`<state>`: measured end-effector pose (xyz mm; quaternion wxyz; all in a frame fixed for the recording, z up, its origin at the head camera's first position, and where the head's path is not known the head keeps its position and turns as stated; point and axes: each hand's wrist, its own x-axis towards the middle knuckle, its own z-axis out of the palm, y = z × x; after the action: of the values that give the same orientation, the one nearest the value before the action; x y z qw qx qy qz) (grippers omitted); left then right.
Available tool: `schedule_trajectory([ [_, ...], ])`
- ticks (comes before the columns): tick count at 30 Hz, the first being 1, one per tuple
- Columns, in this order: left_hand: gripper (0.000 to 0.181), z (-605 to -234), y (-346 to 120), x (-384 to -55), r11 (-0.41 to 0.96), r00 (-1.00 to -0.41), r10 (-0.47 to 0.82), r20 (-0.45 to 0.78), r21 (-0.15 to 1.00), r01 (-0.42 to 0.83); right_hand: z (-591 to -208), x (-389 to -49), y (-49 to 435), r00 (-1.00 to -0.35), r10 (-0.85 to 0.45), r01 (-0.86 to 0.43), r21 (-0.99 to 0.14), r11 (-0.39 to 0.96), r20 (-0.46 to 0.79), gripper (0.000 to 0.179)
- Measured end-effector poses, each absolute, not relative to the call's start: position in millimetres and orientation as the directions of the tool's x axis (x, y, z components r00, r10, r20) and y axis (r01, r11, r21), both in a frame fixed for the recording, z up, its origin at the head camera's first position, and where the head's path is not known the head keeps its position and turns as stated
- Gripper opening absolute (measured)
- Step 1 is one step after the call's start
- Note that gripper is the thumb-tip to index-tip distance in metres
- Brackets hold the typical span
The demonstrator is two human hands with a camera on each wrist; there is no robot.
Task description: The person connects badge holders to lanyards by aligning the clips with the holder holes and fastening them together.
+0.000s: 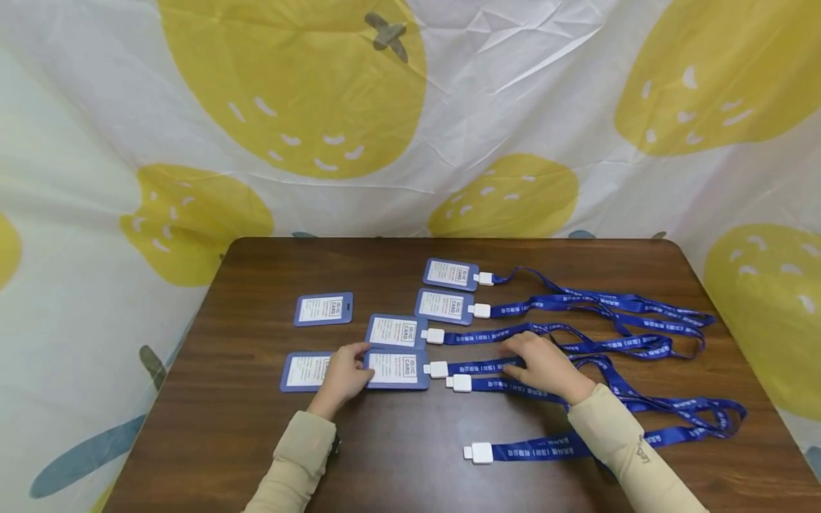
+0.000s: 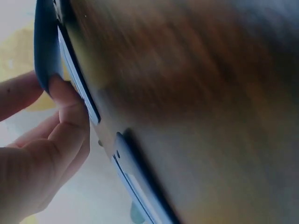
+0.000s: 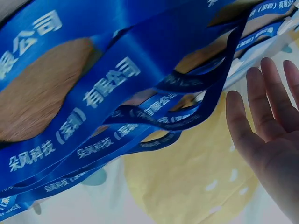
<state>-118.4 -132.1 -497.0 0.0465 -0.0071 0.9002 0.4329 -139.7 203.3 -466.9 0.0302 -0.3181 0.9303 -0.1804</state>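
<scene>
My left hand (image 1: 345, 374) pinches the left edge of a blue ID card holder (image 1: 399, 369) between thumb and fingers. In the left wrist view that card holder (image 2: 46, 51) stands tilted up from the table. A white clip (image 1: 438, 369) with a blue lanyard (image 1: 473, 368) lies at the holder's right end. Another card holder (image 1: 304, 371) lies partly behind the left hand. My right hand (image 1: 544, 365) hovers over the middle lanyards with fingers loosely bent, holding nothing visible. In the right wrist view the right hand's fingers (image 3: 265, 102) are spread apart beside the blue lanyards (image 3: 93, 102).
Three more card holders with lanyards on their clips lie above, one of them a holder (image 1: 449, 274) at the back. A lone card holder (image 1: 323, 309) lies at the left. Two loose lanyard clips, including a front clip (image 1: 481, 453), lie on the brown table (image 1: 410, 456).
</scene>
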Motion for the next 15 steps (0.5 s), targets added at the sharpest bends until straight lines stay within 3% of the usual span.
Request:
schedule_trajectory([
  [5,0.047,-497.6,-132.9,-116.9,0.705,-0.992,0.084,-0.089,0.710,-0.004,-467.2,-136.4,191.1,-0.770,-0.637,-0.604,-0.350,0.716,0.026,0.021],
  [10,0.043,-495.5,-131.3,-115.0,0.797,-0.987,0.158,0.003,0.590,0.129,-470.7,-134.3,170.9,-0.687,-0.726,-0.698,-0.315,0.644,0.039,0.026],
  [15,0.034,-494.9,-132.7,-112.6,0.820,-0.985,0.169,0.033,0.550,0.159,-476.5,-133.2,150.7,-0.633,-0.774,-0.746,-0.277,0.606,0.008,0.032],
])
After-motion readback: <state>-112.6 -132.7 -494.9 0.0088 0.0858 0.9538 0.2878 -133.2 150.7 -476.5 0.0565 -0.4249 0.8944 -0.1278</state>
